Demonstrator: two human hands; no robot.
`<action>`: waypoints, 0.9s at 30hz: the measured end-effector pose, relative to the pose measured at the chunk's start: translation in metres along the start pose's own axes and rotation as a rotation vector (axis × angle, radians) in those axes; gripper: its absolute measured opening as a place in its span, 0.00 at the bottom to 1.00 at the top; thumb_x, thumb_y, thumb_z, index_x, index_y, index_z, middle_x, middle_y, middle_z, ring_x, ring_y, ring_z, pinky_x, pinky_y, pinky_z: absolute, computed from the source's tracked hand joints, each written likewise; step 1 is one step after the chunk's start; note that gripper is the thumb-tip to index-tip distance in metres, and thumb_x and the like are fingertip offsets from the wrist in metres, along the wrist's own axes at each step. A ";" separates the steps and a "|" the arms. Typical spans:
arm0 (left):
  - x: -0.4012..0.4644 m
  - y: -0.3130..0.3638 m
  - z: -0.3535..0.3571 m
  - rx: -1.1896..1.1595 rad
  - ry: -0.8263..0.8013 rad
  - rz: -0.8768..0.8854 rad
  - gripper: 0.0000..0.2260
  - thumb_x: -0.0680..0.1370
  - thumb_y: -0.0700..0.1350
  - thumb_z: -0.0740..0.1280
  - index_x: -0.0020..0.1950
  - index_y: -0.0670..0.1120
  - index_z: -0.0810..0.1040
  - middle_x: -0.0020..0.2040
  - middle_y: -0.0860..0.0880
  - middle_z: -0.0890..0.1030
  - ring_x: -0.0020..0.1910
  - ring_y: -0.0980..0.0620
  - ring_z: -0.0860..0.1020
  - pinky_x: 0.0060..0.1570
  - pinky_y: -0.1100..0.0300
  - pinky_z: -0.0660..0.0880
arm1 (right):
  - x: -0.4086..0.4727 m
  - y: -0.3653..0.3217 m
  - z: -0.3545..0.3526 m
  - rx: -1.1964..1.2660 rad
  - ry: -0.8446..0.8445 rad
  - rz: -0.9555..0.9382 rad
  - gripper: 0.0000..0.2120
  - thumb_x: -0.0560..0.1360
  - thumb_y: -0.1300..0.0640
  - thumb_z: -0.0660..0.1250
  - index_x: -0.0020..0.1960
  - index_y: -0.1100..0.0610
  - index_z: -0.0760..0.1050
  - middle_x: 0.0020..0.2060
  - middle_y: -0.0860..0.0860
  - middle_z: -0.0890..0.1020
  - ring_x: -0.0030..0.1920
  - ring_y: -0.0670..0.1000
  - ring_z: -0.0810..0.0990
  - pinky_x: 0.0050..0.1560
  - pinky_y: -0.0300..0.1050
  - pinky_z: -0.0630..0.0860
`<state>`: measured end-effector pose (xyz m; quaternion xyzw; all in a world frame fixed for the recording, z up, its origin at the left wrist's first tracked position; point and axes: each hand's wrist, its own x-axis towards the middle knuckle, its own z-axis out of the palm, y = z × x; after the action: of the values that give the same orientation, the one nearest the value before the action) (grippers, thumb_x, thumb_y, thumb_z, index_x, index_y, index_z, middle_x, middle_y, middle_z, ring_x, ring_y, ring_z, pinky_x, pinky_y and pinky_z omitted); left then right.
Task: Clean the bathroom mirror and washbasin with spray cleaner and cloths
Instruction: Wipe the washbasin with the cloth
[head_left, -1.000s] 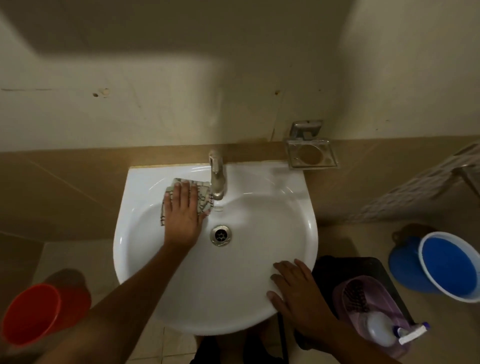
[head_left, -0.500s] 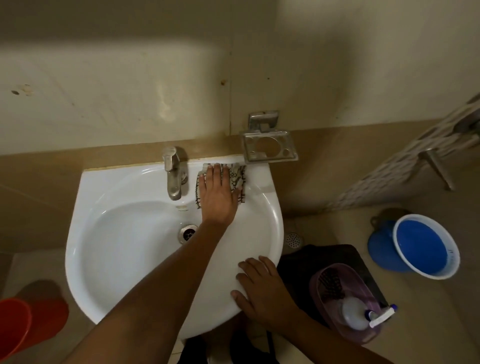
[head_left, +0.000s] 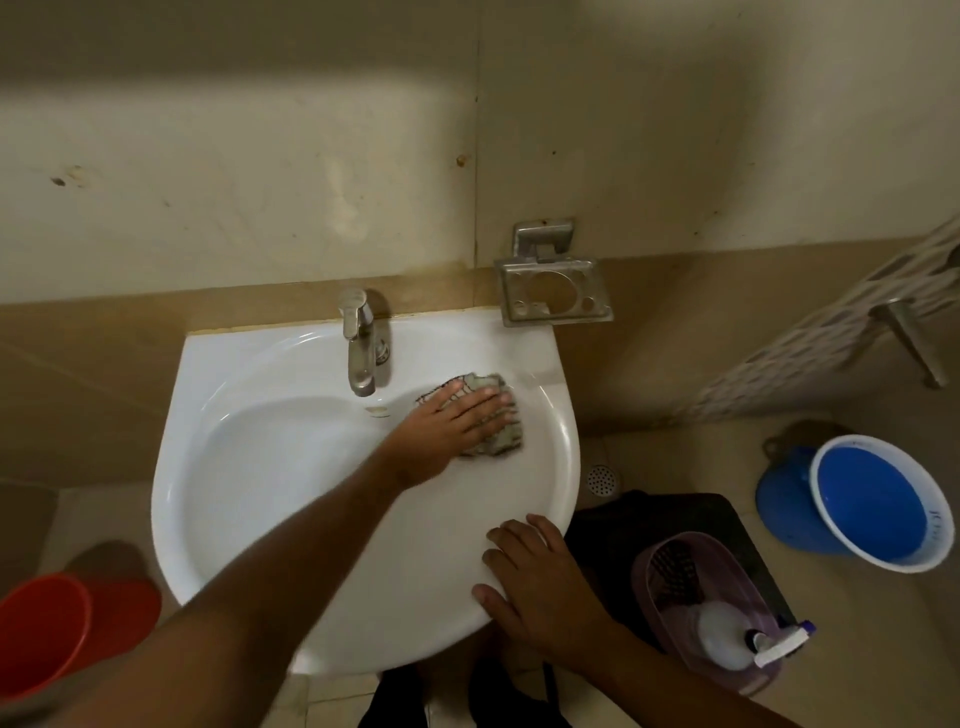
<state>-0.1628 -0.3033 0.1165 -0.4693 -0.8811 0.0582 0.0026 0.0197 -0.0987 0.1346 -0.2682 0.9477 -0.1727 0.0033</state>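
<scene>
Cloth (head_left: 488, 421) flat under left hand (head_left: 447, 426), fingers spread, pressing it onto washbasin (head_left: 291, 457) slope right of tap (head_left: 360, 343). Right hand (head_left: 535, 582) splayed on near rim, bracing. Unwiped bowl lies leftward of cloth; left hand nearer.

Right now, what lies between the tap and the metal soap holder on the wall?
In the head view, only bare white basin rim lies between the tap and the soap holder. The cloth sits lower, under the left hand.
</scene>
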 end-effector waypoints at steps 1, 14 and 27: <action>-0.014 -0.014 0.004 0.092 -0.046 0.074 0.35 0.73 0.38 0.63 0.80 0.48 0.58 0.80 0.45 0.60 0.79 0.45 0.58 0.78 0.45 0.45 | 0.000 0.000 0.001 0.007 0.002 0.001 0.19 0.81 0.41 0.56 0.52 0.52 0.79 0.57 0.48 0.80 0.60 0.50 0.76 0.71 0.52 0.62; -0.154 -0.082 -0.005 0.519 -0.475 0.042 0.23 0.72 0.36 0.61 0.67 0.39 0.78 0.68 0.42 0.78 0.69 0.45 0.75 0.78 0.48 0.37 | -0.001 0.001 0.004 0.021 0.042 -0.008 0.17 0.81 0.42 0.57 0.51 0.51 0.80 0.54 0.47 0.81 0.58 0.49 0.77 0.70 0.52 0.63; -0.212 0.013 -0.030 -0.095 -0.811 -0.638 0.29 0.83 0.54 0.53 0.82 0.50 0.47 0.82 0.50 0.49 0.81 0.51 0.46 0.78 0.50 0.42 | 0.002 0.001 0.001 0.043 0.024 -0.028 0.17 0.81 0.44 0.56 0.49 0.53 0.79 0.51 0.48 0.81 0.54 0.51 0.77 0.66 0.53 0.67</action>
<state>-0.0315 -0.4681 0.1552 -0.1166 -0.9121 0.1917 -0.3430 0.0173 -0.0998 0.1334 -0.2791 0.9400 -0.1964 -0.0048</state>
